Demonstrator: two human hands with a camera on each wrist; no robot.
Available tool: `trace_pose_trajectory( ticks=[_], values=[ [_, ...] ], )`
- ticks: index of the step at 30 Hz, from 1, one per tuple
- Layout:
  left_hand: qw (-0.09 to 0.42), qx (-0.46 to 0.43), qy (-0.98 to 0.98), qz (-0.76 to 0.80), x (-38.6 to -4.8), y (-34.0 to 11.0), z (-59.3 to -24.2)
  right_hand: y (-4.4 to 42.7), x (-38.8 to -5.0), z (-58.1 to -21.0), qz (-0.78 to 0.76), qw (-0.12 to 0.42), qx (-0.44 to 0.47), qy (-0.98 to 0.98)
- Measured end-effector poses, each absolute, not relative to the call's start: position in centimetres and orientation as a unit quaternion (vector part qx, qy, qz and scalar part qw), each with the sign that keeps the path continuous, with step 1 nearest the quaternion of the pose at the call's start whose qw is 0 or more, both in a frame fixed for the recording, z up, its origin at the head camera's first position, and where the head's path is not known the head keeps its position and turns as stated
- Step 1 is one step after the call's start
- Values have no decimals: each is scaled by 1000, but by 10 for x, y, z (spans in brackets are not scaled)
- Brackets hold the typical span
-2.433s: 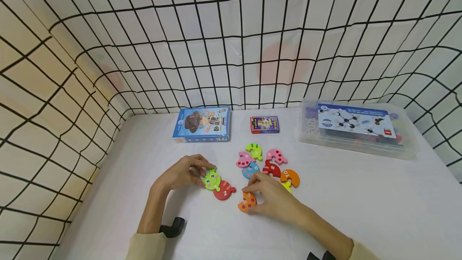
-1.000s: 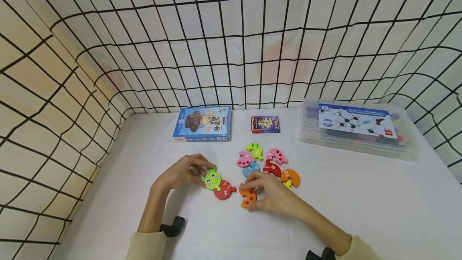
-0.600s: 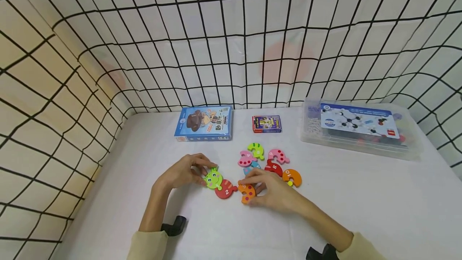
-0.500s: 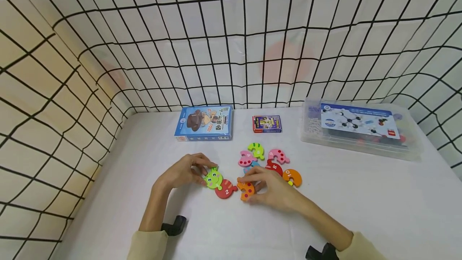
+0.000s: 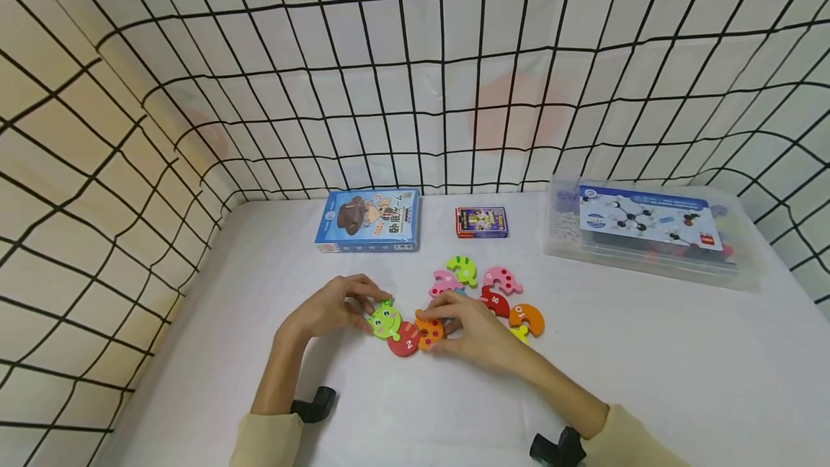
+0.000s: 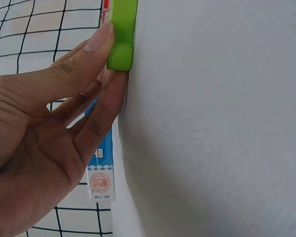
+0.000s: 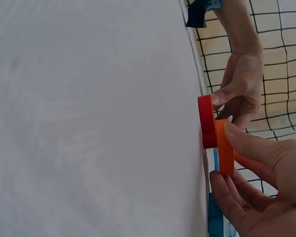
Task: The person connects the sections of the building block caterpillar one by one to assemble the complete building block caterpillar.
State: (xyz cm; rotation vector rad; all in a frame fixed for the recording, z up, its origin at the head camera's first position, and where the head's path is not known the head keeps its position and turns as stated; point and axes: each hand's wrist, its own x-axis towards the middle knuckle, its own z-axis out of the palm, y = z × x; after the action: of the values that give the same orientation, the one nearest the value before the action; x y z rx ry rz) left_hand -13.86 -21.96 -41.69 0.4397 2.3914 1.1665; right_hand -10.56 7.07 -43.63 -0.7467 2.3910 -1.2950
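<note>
- Head view: we see the orange piece (image 5: 431, 331), just clear of the red number 2 piece (image 5: 406, 339) half a second ago, now brought up against it; we judge a third piece is being fitted on. They lie mid-tabletop (image 5: 363, 416), between its left and right edges, well in from the far edge. Of the hands, the right hand (image 5: 480, 328) pinches orange; the left hand (image 5: 337, 306) holds the green face piece (image 5: 385, 321).
- Left wrist view: we see the thumb and a finger nearly closed on green's thick edge, contact the head view partly hides.
- Right wrist view: we see orange sitting higher than red, so it seems not yet pressed level; the head view flattens this.
</note>
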Motion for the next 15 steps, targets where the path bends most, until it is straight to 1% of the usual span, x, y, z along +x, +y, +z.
trace_pose_trajectory(
  ticks=[15],
  values=[
    [214,161,867,420,-139,-220,-417,63,-103,-436,-423,148,-263,854]
  ],
)
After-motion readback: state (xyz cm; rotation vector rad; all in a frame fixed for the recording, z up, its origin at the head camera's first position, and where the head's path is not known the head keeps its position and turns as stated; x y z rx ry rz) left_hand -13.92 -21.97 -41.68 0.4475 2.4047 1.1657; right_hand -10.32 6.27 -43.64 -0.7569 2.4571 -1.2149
